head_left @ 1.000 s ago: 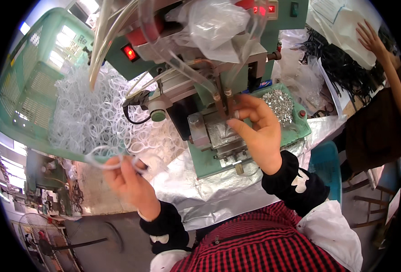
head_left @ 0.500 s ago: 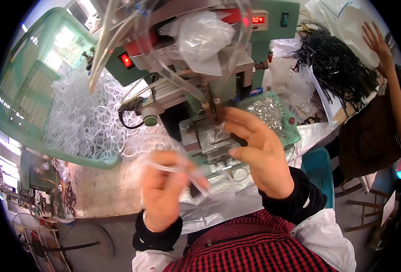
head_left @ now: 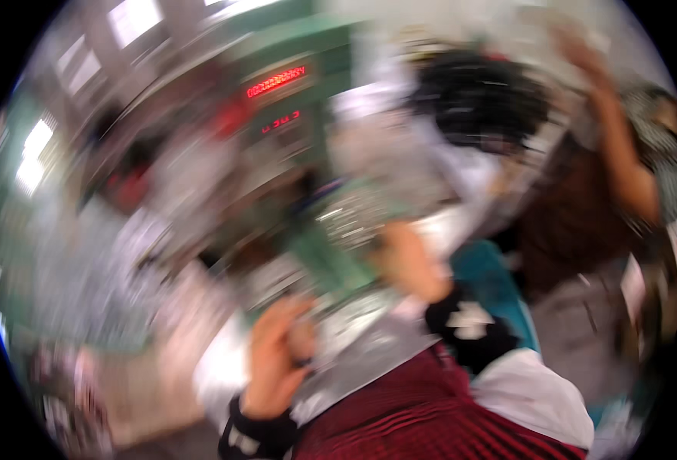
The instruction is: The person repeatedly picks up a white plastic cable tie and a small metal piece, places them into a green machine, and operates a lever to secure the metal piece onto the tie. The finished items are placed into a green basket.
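Observation:
Strong motion blur covers the whole head view. My left hand [head_left: 275,359] is over the front of the bench, near the base of the green machine [head_left: 338,69]. Its fingers look bent, with the thumb lower and apart, but smearing hides whether anything is in them. Farther right, my right hand [head_left: 411,264] is at the near right side of a green tray [head_left: 327,264] of small shiny metal pieces [head_left: 354,218]. The fingertips of that hand are too smeared to read. No clear loop can be made out in either hand.
Pale clear loops [head_left: 85,261] lie blurred at the left beside a green basket [head_left: 20,146]. A pile of black strips [head_left: 480,96] is at the far right. Another person's arm [head_left: 618,153] reaches in there. A teal bin [head_left: 491,280] stands right of my right sleeve.
The view has swung right, so the machine and tray appear farther left. My right hand has left the machine's press area for the tray. The clear loop at my left hand is no longer distinguishable.

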A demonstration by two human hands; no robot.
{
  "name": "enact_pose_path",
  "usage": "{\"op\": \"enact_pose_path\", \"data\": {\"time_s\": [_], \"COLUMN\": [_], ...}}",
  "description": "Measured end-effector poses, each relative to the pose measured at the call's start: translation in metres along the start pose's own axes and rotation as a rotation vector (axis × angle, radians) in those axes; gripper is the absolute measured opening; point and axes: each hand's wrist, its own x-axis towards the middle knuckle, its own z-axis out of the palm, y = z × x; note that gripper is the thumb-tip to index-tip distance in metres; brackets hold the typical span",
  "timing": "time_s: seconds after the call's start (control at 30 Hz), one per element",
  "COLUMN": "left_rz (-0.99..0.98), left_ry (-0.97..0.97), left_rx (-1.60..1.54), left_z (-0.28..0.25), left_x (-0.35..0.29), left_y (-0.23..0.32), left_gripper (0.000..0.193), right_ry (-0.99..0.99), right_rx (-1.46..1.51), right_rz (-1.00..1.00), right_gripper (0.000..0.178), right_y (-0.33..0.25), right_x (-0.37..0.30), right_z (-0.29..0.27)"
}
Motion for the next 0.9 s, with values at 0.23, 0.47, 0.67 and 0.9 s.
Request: {"op": "enact_pose_path", "data": {"time_s": [0.23, 0.47, 0.67, 0.9], "left_rz": [0.122, 0.252, 0.644, 0.707], "left_ry": [0.080, 0.895, 0.966, 0.760], "left_rx": [0.201, 2.000, 1.717, 1.391], "left_z": [-0.063, -0.199, -0.244, -0.335], "left_x": [0.003, -0.005, 0.004, 0.022], "left_y": [0.022, -0.037, 0.007, 0.038], "left_gripper": [0.038, 0.060, 0.041, 0.026], "right_ry": [0.645, 0.572, 0.616, 0.398], "right_rx": [-0.113, -0.011, 0.304, 0.326], "right_rz": [-0.614, -0.636, -0.587, -0.565], "right_gripper": [0.010, 0.013, 0.015, 0.019], "right_y": [0.012, -0.012, 0.012, -0.014], "right_x": [0.056, 0.056, 0.035, 0.043], "right_z": [0.101, 0.099, 0.091, 0.075]}}
